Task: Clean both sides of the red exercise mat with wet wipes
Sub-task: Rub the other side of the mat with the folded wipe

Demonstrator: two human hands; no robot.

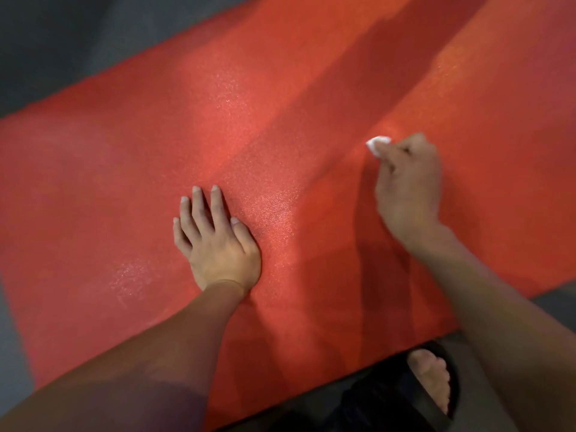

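Note:
The red exercise mat (249, 113) lies spread flat on a dark floor and fills most of the view, with damp shiny patches on its textured surface. My left hand (215, 241) presses flat on the mat near the middle, fingers straight and spread. My right hand (408, 185) is further right, fingers curled round a small white wet wipe (377, 145) that it holds against the mat. Only a corner of the wipe shows past my fingers.
Dark grey floor (62, 42) surrounds the mat at the upper left and the lower right. My foot in a black slide sandal (433, 388) stands on the floor just off the mat's near edge.

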